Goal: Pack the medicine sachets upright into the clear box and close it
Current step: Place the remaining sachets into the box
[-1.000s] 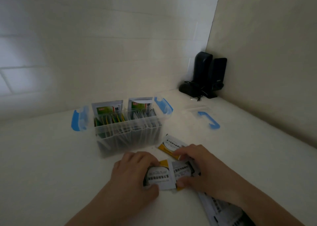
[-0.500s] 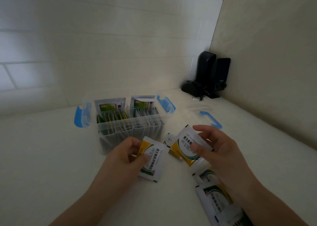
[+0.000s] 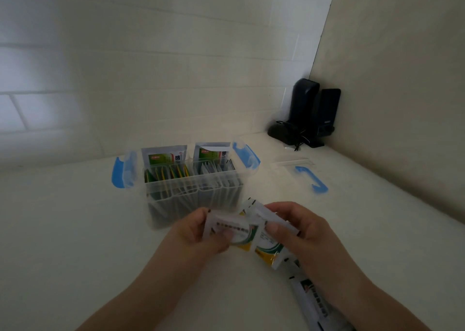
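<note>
**Fingers of both hands pinch medicine sachets just in front of an open clear box**

Fingers and thumb of the left hand (image 3: pixel 201 232) are closed on a white sachet (image 3: pixel 227 227) with a dark line of print and a green and yellow band. Beside it, the right hand (image 3: pixel 305 232) grips a second sachet (image 3: pixel 266 247) of the same kind, thumb on its face and fingers curled behind it. The two packets overlap at the middle, and the hands are close together, held above a pale tabletop (image 3: pixel 63 230). Both forearms reach in from the bottom edge of the view.

Just beyond the hands stands the clear box (image 3: pixel 193 197), its top open. Blue latches (image 3: pixel 123 172) are flipped outward at its left and right ends. Inside, sachets stand upright in rows: yellow and green ones (image 3: pixel 166 173) fill the left half and white ones (image 3: pixel 214 168) the right half. Two taller packets (image 3: pixel 163 157) with green labels stand at the back, one in each half.

The clear lid (image 3: pixel 294 162) with a blue handle lies flat on the table to the right of the box, well apart from it. More loose sachets (image 3: pixel 312 298) lie on the table under the right wrist, running toward the bottom edge; their number cannot be told.

Far back on the right, where a tiled wall (image 3: pixel 151 66) meets a plain side wall, a pair of dark speakers (image 3: pixel 312 111) stands with cables at the base. The lighting is dim and the nearest packets are slightly blurred.
</note>
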Available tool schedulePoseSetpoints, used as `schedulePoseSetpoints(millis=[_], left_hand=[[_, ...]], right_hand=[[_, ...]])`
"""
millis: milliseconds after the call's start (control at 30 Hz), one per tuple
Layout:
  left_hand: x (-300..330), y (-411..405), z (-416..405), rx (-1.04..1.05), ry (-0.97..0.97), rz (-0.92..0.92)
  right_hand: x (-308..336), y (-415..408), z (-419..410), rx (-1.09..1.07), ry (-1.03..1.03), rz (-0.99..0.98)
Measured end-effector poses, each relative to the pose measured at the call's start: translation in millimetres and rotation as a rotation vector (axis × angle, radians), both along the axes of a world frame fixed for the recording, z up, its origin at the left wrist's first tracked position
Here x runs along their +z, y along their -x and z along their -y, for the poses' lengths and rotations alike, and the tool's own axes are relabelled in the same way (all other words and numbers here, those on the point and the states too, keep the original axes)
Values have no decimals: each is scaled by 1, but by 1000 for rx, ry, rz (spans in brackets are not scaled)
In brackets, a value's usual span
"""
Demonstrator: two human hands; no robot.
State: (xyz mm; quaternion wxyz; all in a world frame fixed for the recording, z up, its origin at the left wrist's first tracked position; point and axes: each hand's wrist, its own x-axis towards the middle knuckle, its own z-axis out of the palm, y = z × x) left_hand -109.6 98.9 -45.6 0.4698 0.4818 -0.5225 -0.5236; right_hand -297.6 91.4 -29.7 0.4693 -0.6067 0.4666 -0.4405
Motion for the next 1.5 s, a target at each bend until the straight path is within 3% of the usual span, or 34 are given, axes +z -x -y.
schedulePoseSetpoints(millis=[133, 233, 300, 367, 467, 700, 900, 1033, 1133, 1500], left_hand=[[-8, 2, 0, -20, 90, 226], [-6, 1, 0, 6, 138, 289], [-6, 0, -1, -22, 133, 298], [-7, -2, -1, -46, 141, 346], [-9, -4, 1, -62, 158, 404], [-13, -7, 4, -53, 170, 412], [-16, -2, 3, -111, 307, 510], [-12, 2, 0, -176, 408, 442], [-10, 0, 1, -101, 399, 371], [-4, 6, -5, -139, 385, 266]], right_hand=[[-4, -8, -3, 108, -33, 11], [-3, -7, -2, 115, -22, -42], [-8, 0, 3, 14, 164, -283], [-15, 9, 9, -73, 397, -643], [-26, 14, 17, 18, 329, -920], [-13, 3, 14, 13, 262, -824], [-16, 4, 13, -2, 269, -582], [-1, -2, 3, 34, 273, -360], [8, -2, -2, 95, 221, -201], [15, -1, -2, 117, 144, -64]])
